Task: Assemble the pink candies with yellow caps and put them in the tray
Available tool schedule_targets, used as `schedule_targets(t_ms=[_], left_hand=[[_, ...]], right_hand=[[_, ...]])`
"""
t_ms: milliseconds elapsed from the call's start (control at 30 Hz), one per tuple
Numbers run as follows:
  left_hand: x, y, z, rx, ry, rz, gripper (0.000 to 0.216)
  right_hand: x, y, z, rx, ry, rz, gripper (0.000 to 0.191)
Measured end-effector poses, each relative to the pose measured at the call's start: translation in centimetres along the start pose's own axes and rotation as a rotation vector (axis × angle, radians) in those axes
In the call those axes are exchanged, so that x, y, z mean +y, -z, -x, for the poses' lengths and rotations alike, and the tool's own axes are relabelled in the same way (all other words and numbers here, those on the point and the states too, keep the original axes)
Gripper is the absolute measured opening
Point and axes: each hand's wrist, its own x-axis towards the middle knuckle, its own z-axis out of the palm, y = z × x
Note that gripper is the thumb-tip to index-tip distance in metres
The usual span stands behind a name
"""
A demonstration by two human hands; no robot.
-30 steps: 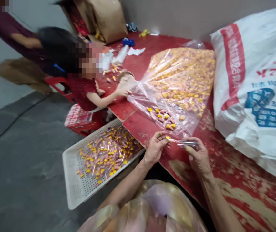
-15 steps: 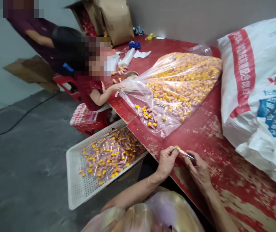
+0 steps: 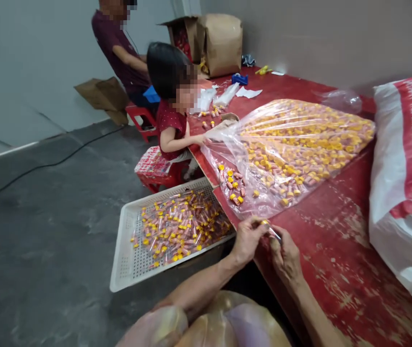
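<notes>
Over the near edge of the red table [image 3: 339, 217], both my hands hold one small, slim tube [image 3: 272, 232] with a yellow cap. My left hand [image 3: 246, 243] pinches its capped end. The other end, clear to dark, sits between the thumb and fingers of my right hand [image 3: 286, 254], which partly hide it. Just beyond my hands lies a big clear plastic bag [image 3: 263, 211] full of yellow-capped pieces, several of them loose near its mouth. Left of my left hand, a white perforated crate [image 3: 121, 250] below table height holds many clear tubes with yellow caps.
A large white woven sack [image 3: 386, 207] stands on the right. Across the table, a person [image 3: 171, 130] has a hand at the bag's mouth; another person [image 3: 115, 53] is farther back. Cardboard boxes [image 3: 223, 46] and a blue tape dispenser [image 3: 239, 79] are at the far end.
The view has swung left, so the scene sits farther right. Both hands still grip the tube and have come slightly closer together. The person's hand remains at the bag.
</notes>
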Motion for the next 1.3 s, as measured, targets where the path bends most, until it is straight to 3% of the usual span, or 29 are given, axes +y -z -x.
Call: schedule_targets(t_ms=[100,167,233,333,400,500,633,733,800,933,1033,1200,1300], left_hand=[[2.1,5.4,-1.8,0.235,-0.149,0.001,0.020],[2.9,11.0,-2.7,0.491,-0.248,-0.204,0.023],[3.1,17.1,-3.0,0.777,-0.244,-0.543,0.021],[2.5,24.3,-2.7,0.953,-0.200,-0.724,0.013],[2.1,26.4,-3.2,0.986,-0.196,-0.747,0.016],[2.8,25.3,-7.1,0.930,-0.287,-0.843,0.032],[6.5,19.2,-16.9,0.649,-0.494,-1.072,0.058],[9.3,15.3,-23.4,0.691,-0.314,-1.176,0.066],[10.3,13.9,-25.6,0.740,-0.269,-1.259,0.062],[9.4,12.8,-26.1,0.575,-0.329,-1.371,0.030],[7.6,11.5,-25.0,0.491,-0.305,-1.419,0.027],[5.1,8.6,-23.1,0.490,-0.245,-1.460,0.031],[4.3,7.1,-22.3,0.479,-0.220,-1.497,0.031]], right_hand=[[-1.0,-0.9,-3.1,-0.120,0.225,0.165,0.057],[-1.2,-2.0,-4.6,-0.072,0.265,0.391,0.070],[-0.8,-3.4,-5.4,-0.061,0.270,0.605,0.078],[0.7,-4.9,-5.7,-0.071,0.301,0.760,0.071],[1.6,-5.2,-5.7,-0.072,0.340,0.792,0.063],[2.5,-4.9,-5.8,-0.038,0.387,0.836,0.047],[2.7,-4.7,-6.0,0.027,0.438,0.861,0.033],[2.9,-4.5,-5.9,0.072,0.488,0.831,0.030],[3.2,-4.0,-5.8,0.117,0.485,0.837,0.027],[4.7,-2.0,-6.1,0.083,0.254,1.020,0.016],[5.9,-0.2,-7.0,0.023,0.005,1.045,0.018],[6.2,1.3,-9.3,0.002,-0.309,0.806,0.033],[6.4,1.6,-10.5,-0.018,-0.326,0.909,0.056]])
